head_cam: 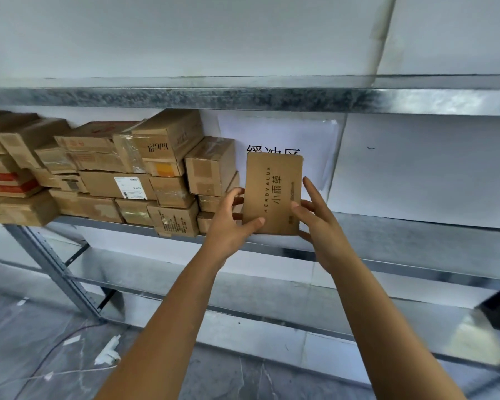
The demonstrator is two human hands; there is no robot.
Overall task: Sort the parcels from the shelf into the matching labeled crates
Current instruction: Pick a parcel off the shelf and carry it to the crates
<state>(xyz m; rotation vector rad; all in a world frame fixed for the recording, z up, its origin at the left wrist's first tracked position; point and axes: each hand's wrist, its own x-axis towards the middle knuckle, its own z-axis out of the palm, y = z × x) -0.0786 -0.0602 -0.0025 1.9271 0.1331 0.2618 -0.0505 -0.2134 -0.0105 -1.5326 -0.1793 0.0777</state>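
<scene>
Head view: we pinch the box (273,194) mid-frame, long axis upright, left hand (231,226) and right hand (319,223) gripping opposite sides.

White panelled wall (185,39) behind galvanised metal shelving (243,96); grey marbled floor (26,356) below.

1. The single head view looks forward and slightly down at a metal shelf (401,241) against a white wall (243,39).
2. It is close: the left forearm (168,313) and right forearm (387,327) run up from the bottom edge to a flat parcel (274,180) held near frame centre, near the shelf's front edge.
3. The wide lens also takes in the stacked parcels (113,174) at the shelf's left end and the floor (41,356) lower left.
</scene>
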